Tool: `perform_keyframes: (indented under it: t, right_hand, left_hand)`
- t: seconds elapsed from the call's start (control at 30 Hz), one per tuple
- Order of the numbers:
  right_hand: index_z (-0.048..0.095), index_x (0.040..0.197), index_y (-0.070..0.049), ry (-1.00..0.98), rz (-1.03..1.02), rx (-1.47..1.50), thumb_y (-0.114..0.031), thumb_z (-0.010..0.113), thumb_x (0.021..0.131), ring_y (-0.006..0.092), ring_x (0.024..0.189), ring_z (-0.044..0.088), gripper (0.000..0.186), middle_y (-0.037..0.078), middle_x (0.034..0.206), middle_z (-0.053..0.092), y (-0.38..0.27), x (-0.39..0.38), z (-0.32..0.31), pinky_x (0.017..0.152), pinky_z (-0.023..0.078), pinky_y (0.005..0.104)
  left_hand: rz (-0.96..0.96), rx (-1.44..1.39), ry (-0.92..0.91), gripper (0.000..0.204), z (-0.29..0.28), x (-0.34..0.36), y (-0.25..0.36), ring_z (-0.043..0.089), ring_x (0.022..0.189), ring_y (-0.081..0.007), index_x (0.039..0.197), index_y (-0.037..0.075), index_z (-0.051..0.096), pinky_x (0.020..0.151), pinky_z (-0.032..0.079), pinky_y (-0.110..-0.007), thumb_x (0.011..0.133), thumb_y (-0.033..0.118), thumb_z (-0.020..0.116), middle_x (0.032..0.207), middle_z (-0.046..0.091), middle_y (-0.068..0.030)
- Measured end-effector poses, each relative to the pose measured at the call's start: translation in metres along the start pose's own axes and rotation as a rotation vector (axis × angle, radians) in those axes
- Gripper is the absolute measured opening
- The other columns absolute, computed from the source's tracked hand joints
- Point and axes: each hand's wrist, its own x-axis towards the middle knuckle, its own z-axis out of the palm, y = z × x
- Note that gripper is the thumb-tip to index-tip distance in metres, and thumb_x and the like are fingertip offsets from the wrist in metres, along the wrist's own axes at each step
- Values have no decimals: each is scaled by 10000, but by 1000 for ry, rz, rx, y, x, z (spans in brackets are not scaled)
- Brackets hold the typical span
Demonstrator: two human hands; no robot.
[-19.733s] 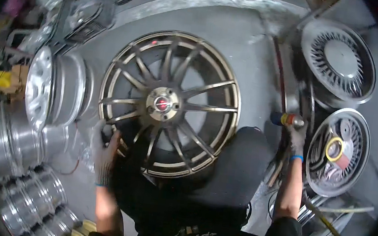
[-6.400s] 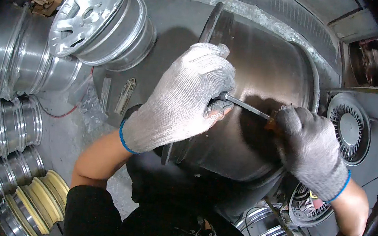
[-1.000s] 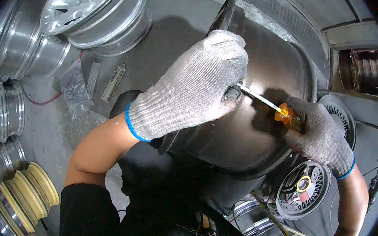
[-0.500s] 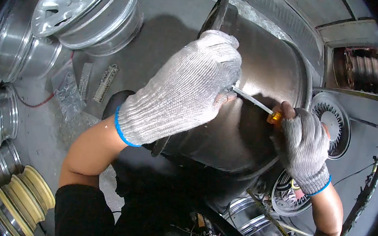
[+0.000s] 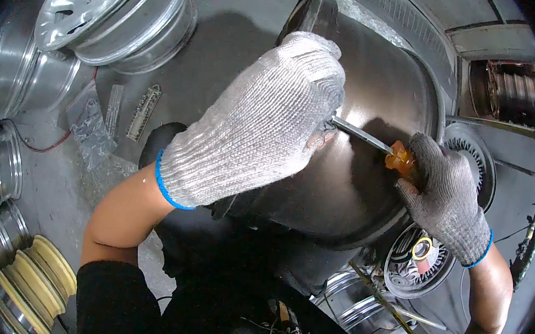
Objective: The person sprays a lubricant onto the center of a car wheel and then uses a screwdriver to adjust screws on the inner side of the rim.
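A big dark metal wheel rim [image 5: 392, 69] lies on its side across my legs, its barrel under both hands. My right hand [image 5: 448, 186], in a grey knit glove, holds a screwdriver [image 5: 401, 159] by its orange see-through handle. The shaft runs left over the barrel, and its tip disappears at my left hand [image 5: 281, 103]. That hand wears a pale knit glove with a blue cuff and is closed, back upward, over the barrel. Whatever its fingers hold is hidden beneath the glove.
Silver alloy wheels [image 5: 133, 16] stand at the upper left, with a yellow rim [image 5: 41, 273] below them. A plastic bag [image 5: 92, 126] lies on the floor. At the right, a wheel cover [image 5: 418, 281] holds small items, including a tape roll, near a metal frame [image 5: 527, 259].
My right hand has moved slightly right and turned on the screwdriver, showing more of the orange handle. My left hand stays almost in place.
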Motion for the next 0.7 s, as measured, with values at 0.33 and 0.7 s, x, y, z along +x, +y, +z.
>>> perform_keyframes:
  t: [0.33, 0.7]
  right_hand:
    - [637, 1177, 3, -119, 80, 173, -163, 753, 752, 369, 751, 701, 471, 239, 814, 672, 9, 5, -1, 691, 553, 436]
    - [651, 1100, 25, -387, 371, 348, -158, 707, 735, 171, 708, 637, 412, 119, 775, 638, 3, 15, -25, 672, 522, 352]
  left_hand:
    - [-11, 3, 18, 277, 3, -6, -3, 593, 1174, -415, 886, 27, 652, 1017, 473, -486, 669, 132, 789, 1070, 650, -176]
    - [38, 46, 0, 310, 1, -5, -4, 592, 1178, -424, 942, 31, 674, 1024, 475, -478, 690, 147, 812, 1181, 645, -208]
